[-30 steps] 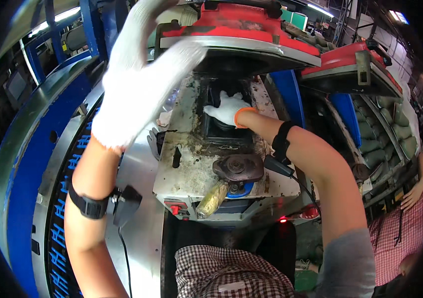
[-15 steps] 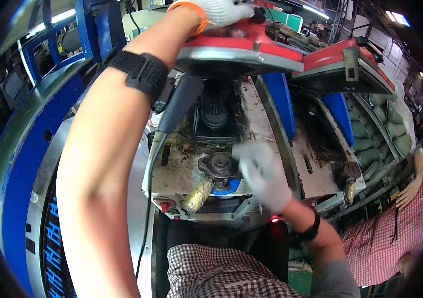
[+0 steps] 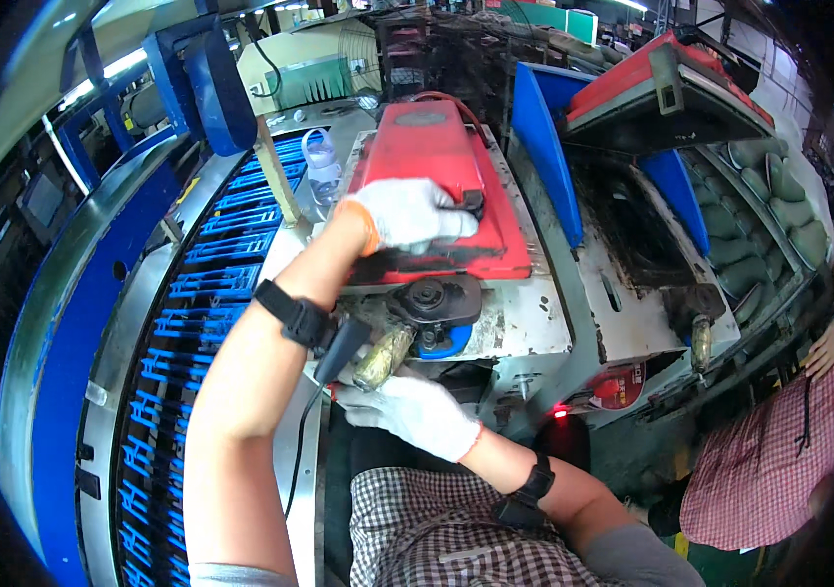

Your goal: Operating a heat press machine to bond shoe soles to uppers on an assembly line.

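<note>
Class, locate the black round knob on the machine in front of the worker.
In the head view, the black round knob sits centre frame, just below the red metal lid under the gloved left hand, above the gloved right hand.

**Factory floor around the press line**

A curved blue conveyor (image 3: 192,293) with ribbed blue slats sweeps along the left side, edged by a grey metal rail (image 3: 45,323). Fluorescent strip lights (image 3: 123,64) glow at the upper left. A second press station (image 3: 671,88) stands open at the upper right, with grey-green moulded pieces (image 3: 779,205) stacked beside it.
</note>
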Motion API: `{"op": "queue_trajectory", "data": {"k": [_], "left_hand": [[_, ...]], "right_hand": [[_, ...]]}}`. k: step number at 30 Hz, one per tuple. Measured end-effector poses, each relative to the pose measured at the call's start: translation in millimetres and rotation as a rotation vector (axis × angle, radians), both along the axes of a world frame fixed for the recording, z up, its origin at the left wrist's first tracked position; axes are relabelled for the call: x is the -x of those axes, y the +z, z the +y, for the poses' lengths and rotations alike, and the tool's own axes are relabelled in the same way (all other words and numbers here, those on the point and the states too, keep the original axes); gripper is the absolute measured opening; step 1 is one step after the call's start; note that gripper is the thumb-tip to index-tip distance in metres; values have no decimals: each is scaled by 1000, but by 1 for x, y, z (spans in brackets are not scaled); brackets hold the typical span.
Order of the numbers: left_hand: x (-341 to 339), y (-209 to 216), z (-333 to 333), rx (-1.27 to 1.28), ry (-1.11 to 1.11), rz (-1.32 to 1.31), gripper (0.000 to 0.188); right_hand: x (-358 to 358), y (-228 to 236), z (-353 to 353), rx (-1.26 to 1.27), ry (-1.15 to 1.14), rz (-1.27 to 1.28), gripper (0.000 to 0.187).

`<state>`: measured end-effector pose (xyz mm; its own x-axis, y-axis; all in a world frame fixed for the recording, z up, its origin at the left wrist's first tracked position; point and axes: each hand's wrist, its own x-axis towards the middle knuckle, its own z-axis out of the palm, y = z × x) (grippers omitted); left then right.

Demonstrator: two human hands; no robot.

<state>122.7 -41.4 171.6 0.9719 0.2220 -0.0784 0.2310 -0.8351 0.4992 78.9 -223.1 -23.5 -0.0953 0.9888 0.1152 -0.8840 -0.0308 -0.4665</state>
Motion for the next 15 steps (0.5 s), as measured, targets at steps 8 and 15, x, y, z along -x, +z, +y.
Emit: {"op": "queue_trajectory", "data": {"k": [8, 15], "left_hand": [[10, -12, -10, -254, 59, -49, 61], [7, -18, -16, -307, 79, -52, 63]], "right_hand": [[-2, 20, -3, -129, 146, 457, 33], [-42, 32, -66, 39, -206, 407, 45]]}}
